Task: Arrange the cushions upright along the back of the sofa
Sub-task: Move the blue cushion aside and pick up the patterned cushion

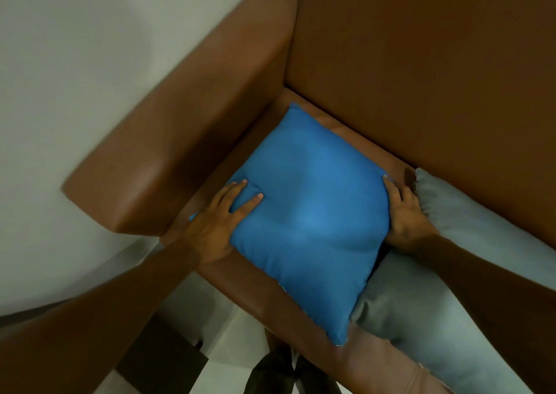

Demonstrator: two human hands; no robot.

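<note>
A square blue cushion (307, 216) lies flat on the seat of the brown leather sofa (421, 77), in the corner by the left armrest. My left hand (222, 222) grips its left edge, fingers spread on top. At its right edge my right hand (403, 213) holds the side, wedged between it and a grey cushion (421, 309). The grey cushion lies flat on the seat to the right, partly under my right forearm.
The sofa's left armrest (168, 152) runs along the blue cushion's left side. The backrest rises behind both cushions. A pale wall (90, 47) is beyond the armrest. White floor and a dark object (270, 372) show below the seat's front edge.
</note>
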